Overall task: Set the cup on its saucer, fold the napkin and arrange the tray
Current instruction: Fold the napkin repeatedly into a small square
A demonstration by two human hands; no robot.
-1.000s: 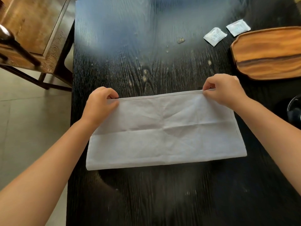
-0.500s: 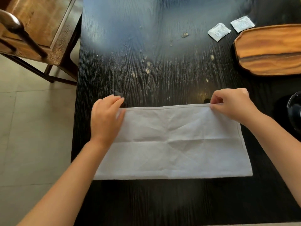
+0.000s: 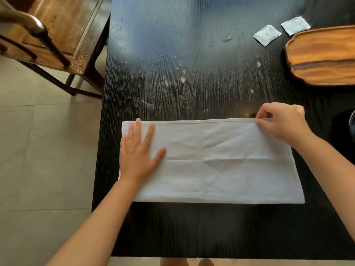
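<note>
At the right edge of the table (image 3: 192, 73) a dark rounded object (image 3: 353, 121) is cut off by the frame and too little of it shows to say what it is; the wooden tray (image 3: 322, 56) at the far right corner is also cut by the frame, so only its left part is visible; print on the two white sachets (image 3: 267, 35) just beside the tray's left end is too small to read; glare washes out the far middle of the dark tabletop, and pale specks lie scattered on the grain below it. No cup or saucer can be made out.

The napkin (image 3: 221, 162) lies flat near the front edge of the table, a pale grey cloth folded into a long rectangle with its long sides parallel to that edge; a stitched hem runs along its far side, creases cross its middle, and its left end reaches the table's left edge.

The left hand (image 3: 138, 152) rests palm down on the napkin's left end, fingers spread and gripping nothing; the right hand (image 3: 282, 121) pinches the napkin's far right corner between thumb and fingertips, the other fingers curled.

A wooden chair (image 3: 53, 35) stands on the tiled floor beyond the table's far left corner.
</note>
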